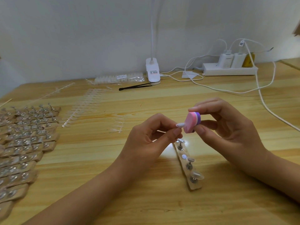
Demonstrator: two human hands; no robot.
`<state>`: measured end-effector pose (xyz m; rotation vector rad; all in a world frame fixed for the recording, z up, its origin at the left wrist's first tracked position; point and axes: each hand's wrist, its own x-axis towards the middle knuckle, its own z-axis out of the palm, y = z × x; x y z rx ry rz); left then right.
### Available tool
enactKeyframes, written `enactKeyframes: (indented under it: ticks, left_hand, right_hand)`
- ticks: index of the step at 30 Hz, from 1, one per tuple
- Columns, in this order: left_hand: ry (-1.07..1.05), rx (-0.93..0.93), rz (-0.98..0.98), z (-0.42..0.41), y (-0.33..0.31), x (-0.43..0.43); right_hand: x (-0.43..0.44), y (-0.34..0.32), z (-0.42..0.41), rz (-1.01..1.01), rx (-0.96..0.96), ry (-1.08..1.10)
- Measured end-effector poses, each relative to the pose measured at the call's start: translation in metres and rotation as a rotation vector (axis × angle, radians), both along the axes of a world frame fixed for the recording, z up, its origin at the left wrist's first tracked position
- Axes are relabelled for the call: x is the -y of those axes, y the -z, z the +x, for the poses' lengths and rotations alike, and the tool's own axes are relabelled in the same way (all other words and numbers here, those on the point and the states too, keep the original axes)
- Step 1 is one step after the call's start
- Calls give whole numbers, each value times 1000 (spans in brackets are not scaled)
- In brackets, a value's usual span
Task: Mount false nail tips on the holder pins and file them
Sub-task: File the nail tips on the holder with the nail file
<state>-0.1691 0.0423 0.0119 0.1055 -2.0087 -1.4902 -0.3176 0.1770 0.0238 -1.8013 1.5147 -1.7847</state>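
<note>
My left hand (151, 135) pinches a clear false nail tip (180, 125), apparently on a pin hidden by the fingers, above the table. My right hand (227, 125) grips a small pink and purple buffer block (192, 121), whose pink face touches the tip's edge. Below both hands lies a wooden holder strip (188, 171) with metal pins; three pins carry clear tips (196, 174), and one slot shows a bare round magnet (183, 156).
Many wooden holder strips (24, 143) with mounted tips cover the left side. Clear sprues of nail tips (81, 108) lie behind them, bagged tips (120, 78) farther back. Black tweezers (136, 86), a clip lamp (152, 71), a power strip (230, 69) and white cables (259, 91) stand at the back right.
</note>
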Motion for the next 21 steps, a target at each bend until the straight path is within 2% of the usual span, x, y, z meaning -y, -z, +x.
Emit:
enactKeyframes:
  ticks: [4,9,12,16,21]
  left_hand:
    - [-9,-5,8,0,0,0]
    - [-22,-7,-15,1,0,0]
    - [-17,-12,-8,1,0,0]
    - [-34,-5,-15,1,1,0]
    - [-23,-6,-30,1,1,0]
  right_hand:
    - [1,1,0,22,73,-21]
    - [1,2,0,73,62,-27]
    - [0,2,1,10,45,-12]
    - [1,3,1,72,71,-34]
    - [0,2,1,34,79,-15]
